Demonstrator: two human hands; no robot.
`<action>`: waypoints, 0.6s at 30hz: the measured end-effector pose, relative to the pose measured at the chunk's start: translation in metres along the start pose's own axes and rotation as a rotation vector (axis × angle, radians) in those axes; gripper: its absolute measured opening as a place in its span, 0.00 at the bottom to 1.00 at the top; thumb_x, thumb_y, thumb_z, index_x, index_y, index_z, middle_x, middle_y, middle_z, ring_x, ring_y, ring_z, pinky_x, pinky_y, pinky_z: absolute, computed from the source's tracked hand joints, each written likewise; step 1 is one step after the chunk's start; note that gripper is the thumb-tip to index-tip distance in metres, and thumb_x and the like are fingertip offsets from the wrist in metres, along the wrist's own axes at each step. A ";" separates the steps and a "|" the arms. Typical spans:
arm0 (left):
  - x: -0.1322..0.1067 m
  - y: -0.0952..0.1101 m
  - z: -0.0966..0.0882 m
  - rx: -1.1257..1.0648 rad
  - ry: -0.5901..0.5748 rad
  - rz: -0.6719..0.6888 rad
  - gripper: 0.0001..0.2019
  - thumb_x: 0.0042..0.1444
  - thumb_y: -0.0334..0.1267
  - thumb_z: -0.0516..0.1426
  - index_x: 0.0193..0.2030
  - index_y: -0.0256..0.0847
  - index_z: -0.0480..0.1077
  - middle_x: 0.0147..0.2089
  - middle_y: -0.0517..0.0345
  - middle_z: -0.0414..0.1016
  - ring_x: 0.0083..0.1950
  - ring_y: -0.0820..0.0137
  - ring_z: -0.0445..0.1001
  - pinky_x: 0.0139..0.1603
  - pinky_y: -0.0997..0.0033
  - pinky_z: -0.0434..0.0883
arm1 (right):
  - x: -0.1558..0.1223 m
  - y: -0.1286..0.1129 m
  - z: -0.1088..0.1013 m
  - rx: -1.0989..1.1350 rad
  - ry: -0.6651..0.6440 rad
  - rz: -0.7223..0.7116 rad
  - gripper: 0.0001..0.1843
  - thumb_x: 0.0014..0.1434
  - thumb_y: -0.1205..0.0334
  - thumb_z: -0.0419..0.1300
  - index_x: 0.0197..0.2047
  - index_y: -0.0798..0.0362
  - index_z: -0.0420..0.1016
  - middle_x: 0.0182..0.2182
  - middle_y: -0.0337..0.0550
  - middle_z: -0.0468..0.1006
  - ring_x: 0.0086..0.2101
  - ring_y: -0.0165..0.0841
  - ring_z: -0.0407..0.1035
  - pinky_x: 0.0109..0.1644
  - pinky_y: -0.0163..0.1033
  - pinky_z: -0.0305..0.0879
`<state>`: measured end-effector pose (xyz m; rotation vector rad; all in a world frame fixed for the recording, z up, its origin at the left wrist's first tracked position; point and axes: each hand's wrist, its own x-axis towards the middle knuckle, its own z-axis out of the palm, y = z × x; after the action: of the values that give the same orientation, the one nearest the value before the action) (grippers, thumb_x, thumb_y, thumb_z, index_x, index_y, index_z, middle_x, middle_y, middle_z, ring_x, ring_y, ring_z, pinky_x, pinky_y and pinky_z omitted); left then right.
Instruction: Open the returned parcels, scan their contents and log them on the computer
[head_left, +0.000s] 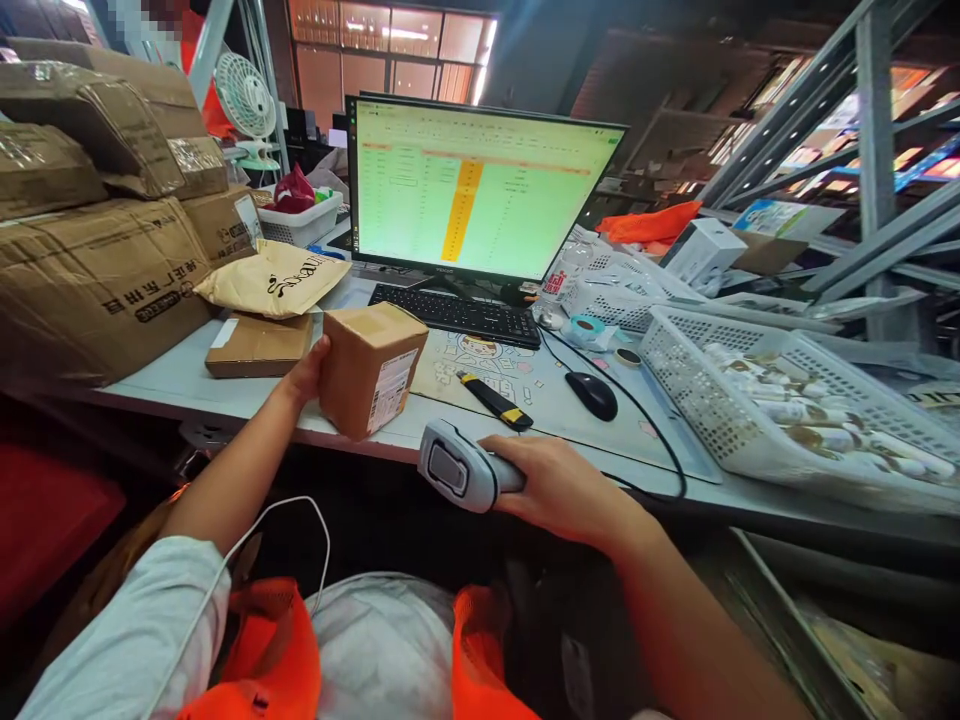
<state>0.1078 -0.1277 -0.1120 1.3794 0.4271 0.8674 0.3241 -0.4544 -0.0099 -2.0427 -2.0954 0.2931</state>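
Note:
My left hand (307, 372) grips a small brown cardboard box (346, 375) by its left side, near the front edge of the desk; the fingers behind the box are hidden. A white label (391, 392) with a barcode shows on the box's right face. In my right hand (544, 470) is a grey-white barcode scanner (459, 468), my fingers wrapped round its handle. The scanner's head points left, below and to the right of the box, apart from it. Between them and the keyboard lies a black and yellow utility knife (495, 402).
A monitor (480, 195) stands behind a black keyboard (465, 315); a mouse (591, 396) sits to the right. At left are stacked cartons (105, 290), a flat box (259, 347) and a yellow mailer (274, 278). A white basket (697, 420) holding several small bottles stands at right.

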 end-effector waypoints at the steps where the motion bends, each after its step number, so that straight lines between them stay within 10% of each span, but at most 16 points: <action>1: 0.000 -0.001 -0.001 -0.009 -0.005 -0.015 0.44 0.40 0.78 0.61 0.51 0.40 0.76 0.51 0.42 0.82 0.64 0.44 0.75 0.59 0.45 0.77 | 0.001 -0.001 0.001 -0.028 -0.003 -0.004 0.20 0.56 0.61 0.68 0.53 0.50 0.79 0.43 0.46 0.84 0.42 0.40 0.77 0.44 0.38 0.65; 12: -0.016 0.005 -0.005 -0.086 -0.034 -0.087 0.48 0.34 0.75 0.68 0.54 0.40 0.76 0.60 0.41 0.78 0.73 0.43 0.63 0.68 0.46 0.70 | 0.014 0.009 0.008 -0.153 -0.044 0.084 0.10 0.60 0.58 0.65 0.45 0.49 0.78 0.38 0.44 0.84 0.37 0.39 0.76 0.36 0.37 0.57; 18: -0.054 0.015 0.004 0.081 0.056 0.206 0.54 0.46 0.73 0.65 0.75 0.49 0.56 0.75 0.44 0.60 0.78 0.49 0.54 0.77 0.50 0.58 | 0.024 0.046 0.005 -0.064 0.084 0.178 0.18 0.60 0.52 0.65 0.51 0.49 0.78 0.39 0.45 0.84 0.38 0.40 0.76 0.39 0.38 0.61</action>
<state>0.0721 -0.1714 -0.1083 1.4954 0.3703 1.0689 0.3661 -0.4294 -0.0271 -2.2426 -1.9015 0.1655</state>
